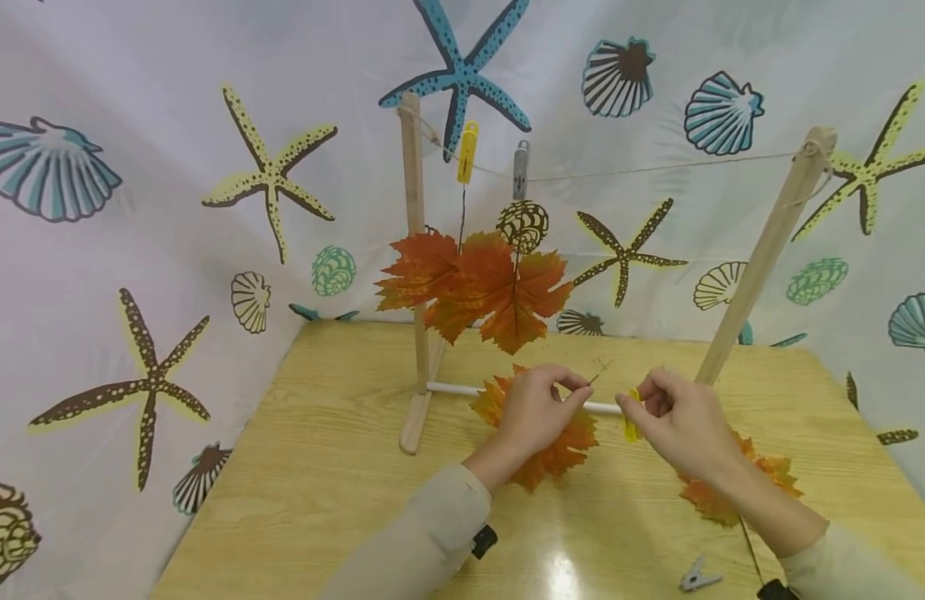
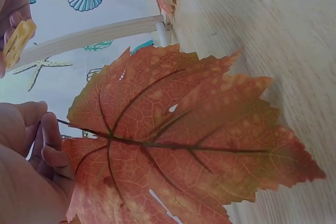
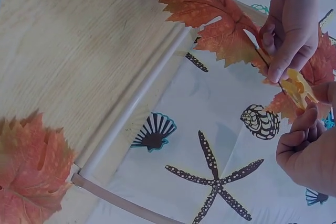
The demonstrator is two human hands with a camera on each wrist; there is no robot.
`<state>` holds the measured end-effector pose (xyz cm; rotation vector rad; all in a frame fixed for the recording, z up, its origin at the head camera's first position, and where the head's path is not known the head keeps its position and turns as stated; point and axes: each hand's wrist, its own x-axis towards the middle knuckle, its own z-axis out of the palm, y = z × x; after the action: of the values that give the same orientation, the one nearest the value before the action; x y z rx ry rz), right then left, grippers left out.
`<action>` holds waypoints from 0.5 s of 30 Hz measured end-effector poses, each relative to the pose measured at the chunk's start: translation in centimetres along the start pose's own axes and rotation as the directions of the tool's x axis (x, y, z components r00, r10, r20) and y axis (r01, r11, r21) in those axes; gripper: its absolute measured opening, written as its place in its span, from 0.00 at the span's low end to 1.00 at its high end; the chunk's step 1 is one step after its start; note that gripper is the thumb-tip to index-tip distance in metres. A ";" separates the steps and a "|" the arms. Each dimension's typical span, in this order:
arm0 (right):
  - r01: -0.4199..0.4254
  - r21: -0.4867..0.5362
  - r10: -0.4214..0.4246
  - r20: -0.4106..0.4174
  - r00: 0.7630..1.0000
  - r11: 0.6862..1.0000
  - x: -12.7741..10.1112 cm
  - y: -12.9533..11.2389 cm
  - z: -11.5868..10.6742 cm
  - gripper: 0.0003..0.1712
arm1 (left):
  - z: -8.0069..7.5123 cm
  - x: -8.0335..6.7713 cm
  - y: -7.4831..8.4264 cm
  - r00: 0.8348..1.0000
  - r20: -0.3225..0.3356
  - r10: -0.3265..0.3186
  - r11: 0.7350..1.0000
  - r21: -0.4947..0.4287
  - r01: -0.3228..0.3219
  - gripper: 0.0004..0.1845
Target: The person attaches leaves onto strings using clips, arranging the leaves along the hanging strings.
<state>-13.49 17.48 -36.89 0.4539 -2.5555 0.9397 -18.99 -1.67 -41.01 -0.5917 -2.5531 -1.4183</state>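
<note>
Left hand (image 1: pixel 539 412) pinches maple leaf (image 1: pixel 556 458) by its stem (image 2: pixel 84 129); right hand (image 1: pixel 683 425), near, grips yellow clothespin (image 1: pixel 632 423). Beyond both, two hanging leaves (image 1: pixel 524 302) already pegged; held leaf unpegged, fourth leaf (image 1: pixel 779 475) beside right forearm (image 1: pixel 770 508).

Even, fairly bright light, probably from overhead, leaves a white glare spot low on the surface (image 1: pixel 320 467) and faint shadows on the cloth (image 1: pixel 335 50). Both wrist views look paler, hazier and softer, and lens distortion bows the post (image 2: pixel 105 32).
</note>
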 end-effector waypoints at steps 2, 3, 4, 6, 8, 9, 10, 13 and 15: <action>0.006 0.023 -0.006 -0.002 1.000 1.000 0.4 -0.1 -0.2 0.12 | -0.2 0.0 0.1 1.000 -0.017 0.000 1.000 -0.006 0.000 0.06; 0.007 0.035 -0.007 -0.001 1.000 0.999 0.6 -0.1 -0.3 0.12 | -0.2 0.0 0.2 1.000 -0.024 -0.003 1.000 -0.012 0.003 0.05; 0.007 0.042 -0.007 0.001 1.000 0.999 0.8 -0.1 -0.3 0.12 | -0.3 0.0 0.2 0.999 -0.032 -0.007 1.000 -0.020 0.006 0.06; 0.009 0.044 -0.009 0.003 1.000 0.999 1.1 -0.1 -0.4 0.12 | -0.4 0.0 0.3 0.999 -0.043 -0.021 0.999 -0.042 0.019 0.06; 0.011 0.047 -0.012 0.008 1.000 0.999 1.4 -0.1 -0.5 0.12 | -0.6 0.1 0.5 0.998 -0.052 -0.035 0.997 -0.067 0.032 0.06; 0.011 0.048 -0.011 0.010 1.000 0.999 1.6 -0.1 -0.5 0.11 | -0.7 0.2 0.5 0.998 -0.058 -0.040 0.997 -0.074 0.036 0.07; 0.009 0.046 -0.009 0.014 1.000 0.999 1.7 -0.2 -0.6 0.11 | -0.8 0.2 0.6 0.997 -0.063 -0.045 0.996 -0.084 0.039 0.07; 0.009 0.041 -0.009 0.017 1.000 0.999 2.0 -0.4 -0.7 0.12 | -1.1 0.4 1.0 0.996 -0.079 -0.044 0.995 -0.095 0.036 0.07; 0.014 0.034 -0.015 0.012 1.000 0.999 2.2 -0.6 -0.8 0.12 | -1.2 0.4 1.1 0.995 -0.092 -0.045 0.994 -0.101 0.036 0.06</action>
<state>-14.96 17.22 -35.07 0.4890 -2.5473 0.9800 -18.95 -2.03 -39.37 -0.4781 -2.4469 -1.5557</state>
